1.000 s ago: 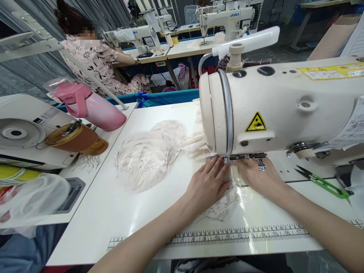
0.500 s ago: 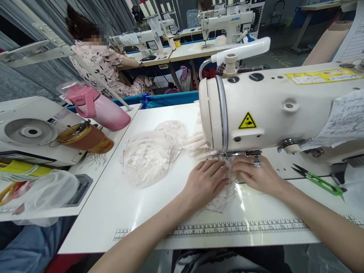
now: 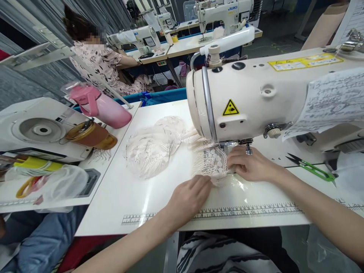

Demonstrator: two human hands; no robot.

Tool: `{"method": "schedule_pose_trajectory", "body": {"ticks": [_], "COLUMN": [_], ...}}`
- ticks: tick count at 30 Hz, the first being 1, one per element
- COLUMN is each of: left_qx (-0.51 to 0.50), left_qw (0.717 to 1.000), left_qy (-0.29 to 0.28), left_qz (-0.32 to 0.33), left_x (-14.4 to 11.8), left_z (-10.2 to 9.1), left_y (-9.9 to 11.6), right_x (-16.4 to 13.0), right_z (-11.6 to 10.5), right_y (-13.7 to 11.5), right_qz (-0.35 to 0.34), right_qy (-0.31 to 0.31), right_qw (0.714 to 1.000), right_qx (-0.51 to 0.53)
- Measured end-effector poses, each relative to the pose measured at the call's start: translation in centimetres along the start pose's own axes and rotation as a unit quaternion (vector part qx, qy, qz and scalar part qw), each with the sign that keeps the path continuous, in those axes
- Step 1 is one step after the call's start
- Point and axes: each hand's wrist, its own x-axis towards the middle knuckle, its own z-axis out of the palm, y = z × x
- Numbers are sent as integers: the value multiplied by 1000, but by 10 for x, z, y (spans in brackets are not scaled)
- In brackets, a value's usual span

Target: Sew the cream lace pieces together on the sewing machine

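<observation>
A cream sewing machine (image 3: pixel 256 94) stands on the white table (image 3: pixel 159 193). A piece of white lace (image 3: pixel 212 161) lies under its presser foot (image 3: pixel 237 144). My right hand (image 3: pixel 251 165) rests flat on the lace's right side, just below the foot. My left hand (image 3: pixel 189 197) sits lower left, its fingertips pinching the lace's near edge. More lace pieces (image 3: pixel 152 146) are heaped to the left of the machine head.
Green thread snips (image 3: pixel 311 168) lie at the right. A pink flask (image 3: pixel 102 106) and a brown bottle (image 3: pixel 91 134) lie by another machine (image 3: pixel 36 129) on the left. A printed ruler (image 3: pixel 227 212) runs along the table's front edge. A seated person (image 3: pixel 99 62) sews further back.
My left hand has slid back from beside the presser foot toward the table's front edge, uncovering the lace. My right hand stays by the foot. The camera has shifted right and tilted down.
</observation>
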Motion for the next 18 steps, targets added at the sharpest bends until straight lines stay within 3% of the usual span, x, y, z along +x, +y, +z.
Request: {"method": "schedule_pose_trajectory", "body": {"ticks": [3,5,8,10,14,18], "left_qx": [-111,-147,-140,-92,-6,-15], "left_qw": [978,967,977,987,998,996], "left_qy": [-16,-55,-123,-124,-10,64], "left_qz": [-177,-202,-107,-35,63,68], "left_x": [13,24,40,46,49,44], "left_z": [-15,-23,-19,-5,26,37], "left_y": [-6,-12,-22,-26,-30,-29], "right_x": [0,1,1,1,-1,-2], "right_z": [-2,-1,2,4,5,8], "right_y": [-1,1,7,10,13,14], "right_qz": [-2,-11,-34,-38,-31,-16], "right_qy": [-26,-34,-21,-16,-12,-18], "right_qw": [999,999,999,999,999,1000], "right_qx": [-20,-8,25,33,32,-2]}}
